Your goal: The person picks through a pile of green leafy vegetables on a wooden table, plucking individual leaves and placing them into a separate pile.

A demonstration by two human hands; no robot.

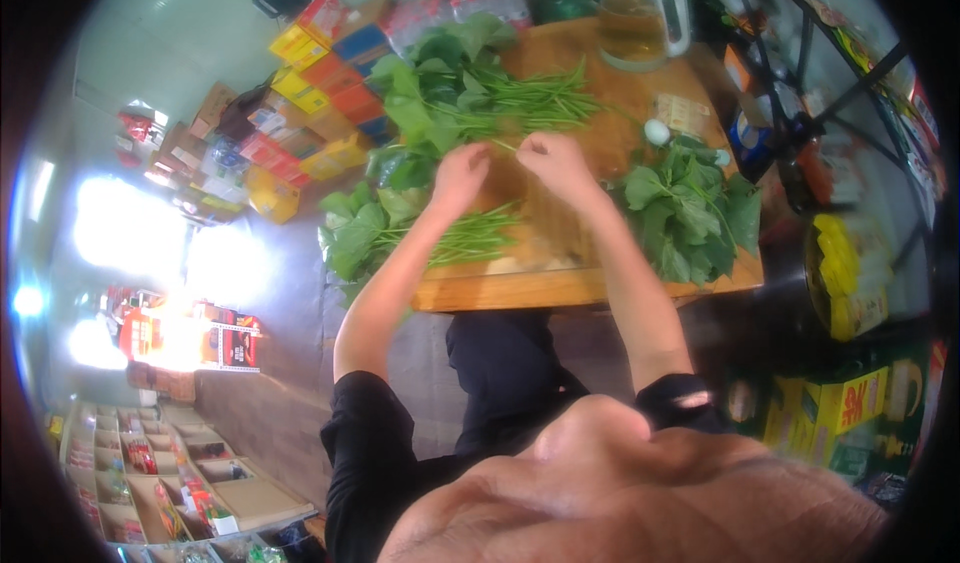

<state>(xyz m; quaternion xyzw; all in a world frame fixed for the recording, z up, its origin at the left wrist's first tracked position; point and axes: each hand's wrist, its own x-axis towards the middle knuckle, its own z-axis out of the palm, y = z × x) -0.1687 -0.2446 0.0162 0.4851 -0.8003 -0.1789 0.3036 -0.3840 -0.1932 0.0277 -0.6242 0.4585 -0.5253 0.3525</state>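
Note:
My left hand (pixel 463 175) and my right hand (pixel 553 164) are close together above a wooden table (pixel 555 225). A thin green stem (pixel 501 143) runs between them, its ends pinched in my fingertips. Beyond my hands lies a large heap of broad leafy greens (pixel 442 75), its long cut stems (pixel 544 103) pointing right. A second leafy bunch (pixel 360 236), with stems (pixel 476 236) towards the table's middle, lies partly behind my left forearm. To the right of my right forearm is a pile of loose leaves (pixel 686 206).
A glass pitcher (pixel 630 19) of amber liquid stands at the far table edge. A white egg-shaped object (pixel 656 132) lies above the right leaf pile. Stacked boxes (pixel 322 90) rise at left; a black metal rack (pixel 806 45) stands at right. Sectioned trays (pixel 142 465) hold packets at lower left.

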